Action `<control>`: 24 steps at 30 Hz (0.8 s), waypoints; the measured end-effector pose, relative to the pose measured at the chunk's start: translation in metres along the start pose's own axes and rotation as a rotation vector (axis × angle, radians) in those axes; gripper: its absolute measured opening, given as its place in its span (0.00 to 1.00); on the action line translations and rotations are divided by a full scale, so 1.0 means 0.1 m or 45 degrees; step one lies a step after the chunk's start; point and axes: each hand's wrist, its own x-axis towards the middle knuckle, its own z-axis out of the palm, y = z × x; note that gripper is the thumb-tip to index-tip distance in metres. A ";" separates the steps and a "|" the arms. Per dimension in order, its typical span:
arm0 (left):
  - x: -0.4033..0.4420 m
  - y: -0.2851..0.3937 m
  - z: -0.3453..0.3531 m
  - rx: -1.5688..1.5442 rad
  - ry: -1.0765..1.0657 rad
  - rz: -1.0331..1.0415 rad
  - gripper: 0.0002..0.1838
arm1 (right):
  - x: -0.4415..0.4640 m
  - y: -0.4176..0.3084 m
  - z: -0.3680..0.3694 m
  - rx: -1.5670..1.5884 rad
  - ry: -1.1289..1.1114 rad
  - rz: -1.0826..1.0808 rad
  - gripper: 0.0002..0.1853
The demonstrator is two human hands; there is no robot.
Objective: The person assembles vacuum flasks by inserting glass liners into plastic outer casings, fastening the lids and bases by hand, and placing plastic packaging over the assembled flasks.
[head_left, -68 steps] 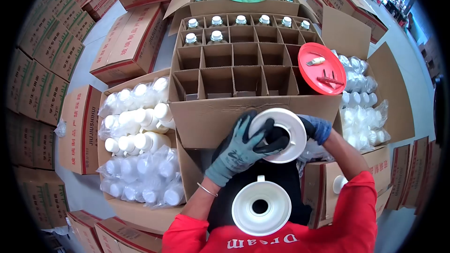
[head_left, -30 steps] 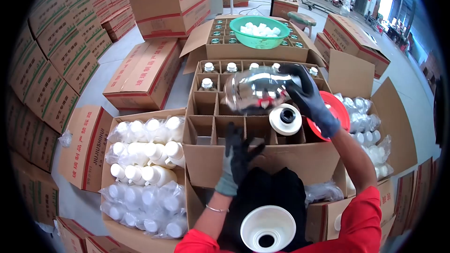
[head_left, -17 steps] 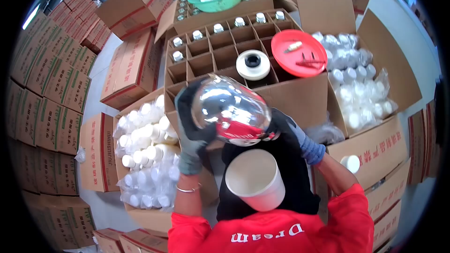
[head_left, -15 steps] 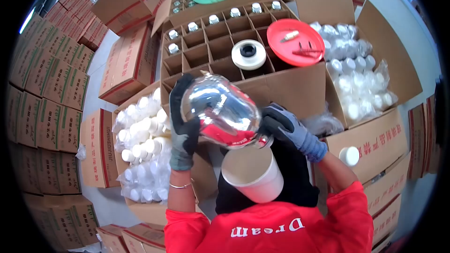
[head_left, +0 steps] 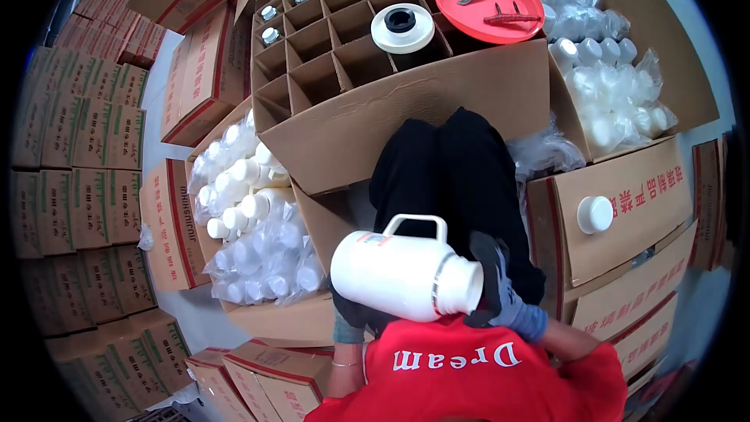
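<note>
A white thermos jug [head_left: 391, 270] with a loop handle [head_left: 418, 221] lies on its side above my lap, its mouth [head_left: 474, 287] pointing right. A shiny band rings the jug at its shoulder. My left hand [head_left: 354, 314], in a dark grey glove, holds the body from below near the base, its fingers mostly hidden. My gloved right hand [head_left: 492, 285] grips at the mouth end, fingers bent around the rim. The silver glass liner is out of sight.
Ahead stands a divided carton [head_left: 414, 105] holding several capped bottles, a cream ring-shaped piece [head_left: 403, 29] and a red plate [head_left: 491, 6] with small tools. Open cartons of bagged white parts [head_left: 258, 242] flank me. A white cup [head_left: 595, 215] sits on the right carton.
The silver liner that was between my hands is no longer visible. The white jug, upright in my lap before, is now tipped sideways in both hands. The view has tilted down.
</note>
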 end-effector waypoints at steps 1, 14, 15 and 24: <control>-0.01 -0.09 -0.11 0.425 0.081 0.038 0.31 | 0.22 -0.06 0.04 0.230 0.016 -0.058 0.59; 0.63 -0.40 -1.03 1.520 -0.155 0.620 0.38 | 1.84 -0.75 -0.47 0.312 -0.346 -0.456 0.52; 0.64 -0.41 -1.04 1.524 -0.155 0.608 0.37 | 1.89 -0.76 -0.51 0.226 -0.362 -0.488 0.50; 0.68 -0.46 -1.17 1.521 -0.133 0.489 0.32 | 1.94 -0.76 -0.34 0.481 0.155 -0.395 0.42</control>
